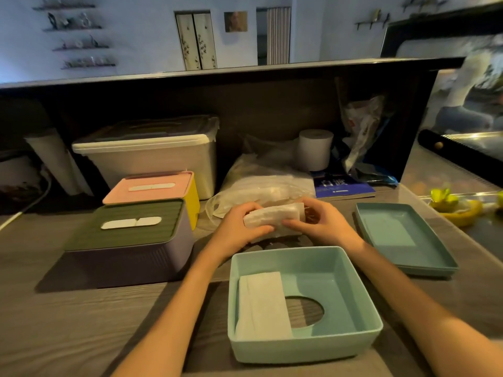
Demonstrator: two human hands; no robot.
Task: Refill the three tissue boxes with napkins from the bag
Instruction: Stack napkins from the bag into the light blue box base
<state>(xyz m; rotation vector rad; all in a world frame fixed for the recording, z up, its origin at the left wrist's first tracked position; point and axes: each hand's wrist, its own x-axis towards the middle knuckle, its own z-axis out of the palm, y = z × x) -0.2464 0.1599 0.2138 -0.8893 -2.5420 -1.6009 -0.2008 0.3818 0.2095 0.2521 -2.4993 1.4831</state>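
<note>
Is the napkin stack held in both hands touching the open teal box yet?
Apart. The head view shows the napkin stack held by the left hand and right hand beyond the teal box, with tabletop between.

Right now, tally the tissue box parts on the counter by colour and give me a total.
Teal: 2, the open box and its lid
Purple box with green lid: 1
Yellow box with pink lid: 1
Total: 4 pieces, making 3 boxes.
Both the left hand and the right hand hold a napkin stack.
</note>
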